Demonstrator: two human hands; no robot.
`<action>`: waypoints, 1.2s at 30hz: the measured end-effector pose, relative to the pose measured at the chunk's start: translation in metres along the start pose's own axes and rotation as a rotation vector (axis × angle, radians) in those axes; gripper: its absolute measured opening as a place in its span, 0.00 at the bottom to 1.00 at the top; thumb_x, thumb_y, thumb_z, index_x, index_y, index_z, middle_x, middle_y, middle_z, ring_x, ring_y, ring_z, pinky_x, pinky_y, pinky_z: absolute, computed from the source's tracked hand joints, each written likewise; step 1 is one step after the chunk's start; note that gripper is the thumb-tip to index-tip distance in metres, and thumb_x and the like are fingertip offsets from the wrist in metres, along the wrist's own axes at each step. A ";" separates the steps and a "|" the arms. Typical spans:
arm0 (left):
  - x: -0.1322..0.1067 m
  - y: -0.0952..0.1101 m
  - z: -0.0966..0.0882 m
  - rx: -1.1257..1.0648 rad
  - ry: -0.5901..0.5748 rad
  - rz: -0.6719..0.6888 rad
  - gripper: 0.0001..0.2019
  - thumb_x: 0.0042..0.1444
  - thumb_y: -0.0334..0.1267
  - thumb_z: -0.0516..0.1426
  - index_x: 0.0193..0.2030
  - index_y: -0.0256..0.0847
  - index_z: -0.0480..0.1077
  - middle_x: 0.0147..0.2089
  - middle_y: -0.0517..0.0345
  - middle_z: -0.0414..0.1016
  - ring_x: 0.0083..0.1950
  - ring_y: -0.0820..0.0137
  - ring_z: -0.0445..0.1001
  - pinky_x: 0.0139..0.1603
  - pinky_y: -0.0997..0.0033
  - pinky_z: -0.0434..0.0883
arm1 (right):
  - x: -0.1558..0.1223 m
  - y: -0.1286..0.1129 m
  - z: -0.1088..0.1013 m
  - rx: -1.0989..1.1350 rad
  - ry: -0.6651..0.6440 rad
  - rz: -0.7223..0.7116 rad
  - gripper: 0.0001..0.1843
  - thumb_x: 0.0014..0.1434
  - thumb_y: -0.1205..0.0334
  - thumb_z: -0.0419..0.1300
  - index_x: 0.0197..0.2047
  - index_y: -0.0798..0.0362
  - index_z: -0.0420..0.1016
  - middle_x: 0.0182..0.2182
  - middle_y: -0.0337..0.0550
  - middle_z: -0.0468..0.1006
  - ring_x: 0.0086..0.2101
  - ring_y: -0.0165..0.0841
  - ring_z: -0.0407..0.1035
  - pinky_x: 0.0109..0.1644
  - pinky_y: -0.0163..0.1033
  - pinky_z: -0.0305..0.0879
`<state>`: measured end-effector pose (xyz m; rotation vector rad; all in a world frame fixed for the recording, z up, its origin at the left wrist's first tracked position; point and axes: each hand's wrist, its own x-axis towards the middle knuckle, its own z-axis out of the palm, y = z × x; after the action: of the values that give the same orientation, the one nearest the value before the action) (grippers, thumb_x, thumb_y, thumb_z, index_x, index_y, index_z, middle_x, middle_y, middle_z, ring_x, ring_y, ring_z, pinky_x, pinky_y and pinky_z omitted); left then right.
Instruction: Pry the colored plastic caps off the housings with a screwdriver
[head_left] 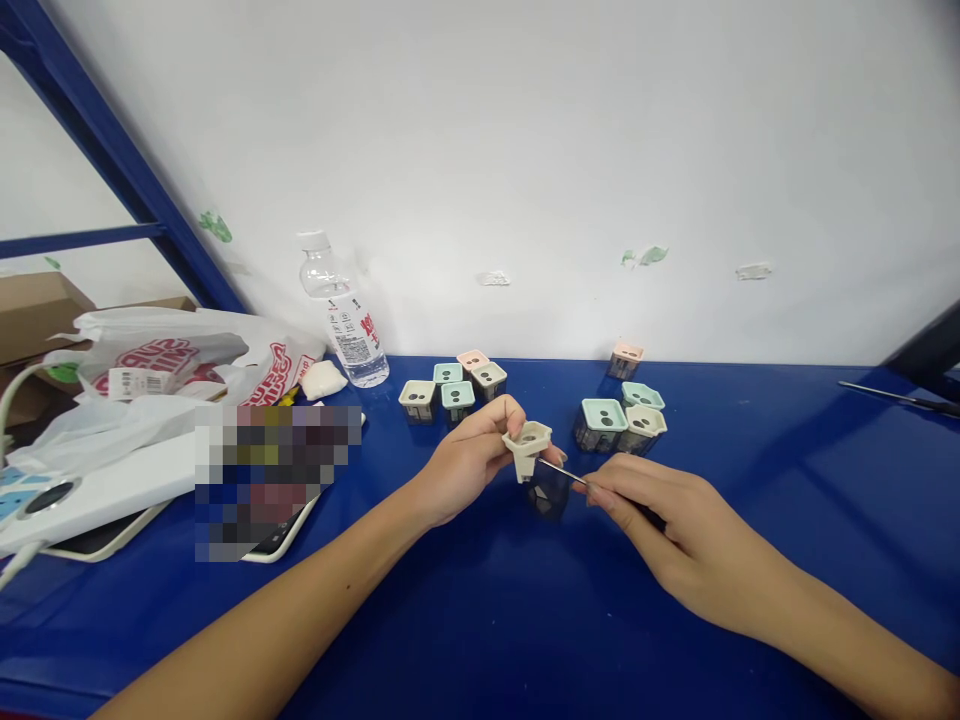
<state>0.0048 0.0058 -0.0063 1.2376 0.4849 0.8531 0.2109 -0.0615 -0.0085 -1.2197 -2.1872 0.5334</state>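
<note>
My left hand [472,455] pinches a cream plastic sharpener top [529,438] by its rim, tilted above the table. In my right hand [667,520] is a thin metal-shafted screwdriver [564,471]; its tip meets or nearly meets the top's side, and its dark handle is mostly hidden in the palm. Beneath, a dark translucent piece [549,496] shows dimly, partly covered. Beyond my left hand stand several small two-hole pencil sharpeners, among them a cream one [418,395] and a mint one [457,394]. More stand beyond my right hand, including a larger-looking mint one [604,415].
A water bottle [341,320] stands against the wall at the back left. Plastic bags [180,350], a white power bank [112,490] and a phone [289,535] crowd the left of the blue table [480,620]. Another thin tool [885,393] lies far right.
</note>
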 end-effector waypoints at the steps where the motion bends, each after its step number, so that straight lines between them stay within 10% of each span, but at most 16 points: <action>1: 0.000 0.000 0.000 -0.002 -0.004 0.001 0.08 0.55 0.30 0.54 0.31 0.40 0.55 0.33 0.53 0.78 0.44 0.62 0.76 0.49 0.62 0.65 | 0.000 0.000 0.000 -0.003 0.000 0.006 0.17 0.70 0.59 0.44 0.33 0.51 0.67 0.29 0.40 0.68 0.28 0.29 0.63 0.33 0.36 0.61; 22: 0.003 -0.002 0.003 0.055 -0.019 -0.014 0.08 0.56 0.28 0.51 0.30 0.40 0.54 0.35 0.54 0.78 0.44 0.64 0.76 0.42 0.68 0.65 | -0.001 -0.003 -0.007 0.069 -0.091 0.163 0.19 0.68 0.58 0.46 0.27 0.51 0.67 0.25 0.36 0.71 0.21 0.26 0.57 0.23 0.34 0.53; 36: 0.006 -0.011 0.014 0.033 0.160 -0.054 0.09 0.52 0.27 0.51 0.30 0.40 0.52 0.34 0.57 0.78 0.39 0.68 0.74 0.41 0.71 0.64 | -0.005 0.006 0.008 -0.657 0.336 -0.327 0.13 0.66 0.71 0.48 0.42 0.58 0.74 0.27 0.42 0.72 0.25 0.30 0.65 0.25 0.37 0.55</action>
<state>0.0218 0.0013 -0.0117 1.1860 0.6607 0.9054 0.2116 -0.0630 -0.0191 -1.1082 -2.2549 -0.5310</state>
